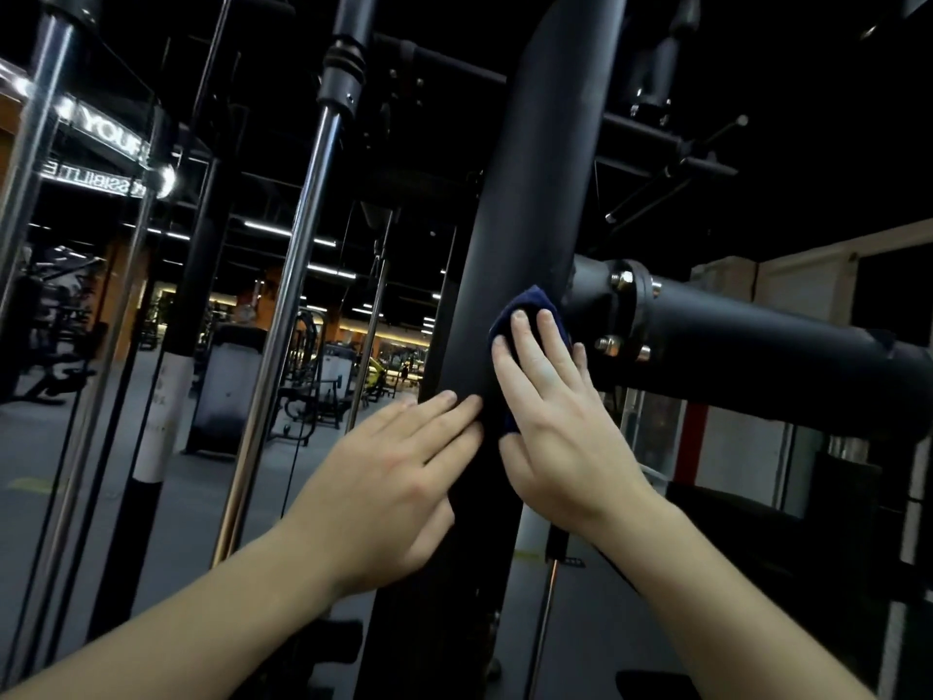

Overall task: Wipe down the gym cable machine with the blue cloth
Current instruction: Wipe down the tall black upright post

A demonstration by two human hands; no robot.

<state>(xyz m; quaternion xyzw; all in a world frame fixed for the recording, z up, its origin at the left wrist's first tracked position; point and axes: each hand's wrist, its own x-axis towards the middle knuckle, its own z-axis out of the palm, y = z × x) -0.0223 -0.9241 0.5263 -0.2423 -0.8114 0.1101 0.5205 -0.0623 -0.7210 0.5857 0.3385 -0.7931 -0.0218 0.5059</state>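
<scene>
A thick black upright post (525, 204) of the cable machine fills the middle of the view. My right hand (550, 411) presses a dark blue cloth (530, 308) flat against the post's right side, just left of a bolted flange (628, 315). The cloth shows above my fingertips and below my palm's left edge. My left hand (399, 477) lies flat on the post's left side, lower down, fingers straight and together, holding nothing.
A black horizontal arm (757, 346) runs right from the flange. Chrome guide rods (298, 275) and a black-and-white post (161, 396) stand to the left. Other gym machines (308, 386) fill the lit hall behind. Black bars (671, 164) cross overhead.
</scene>
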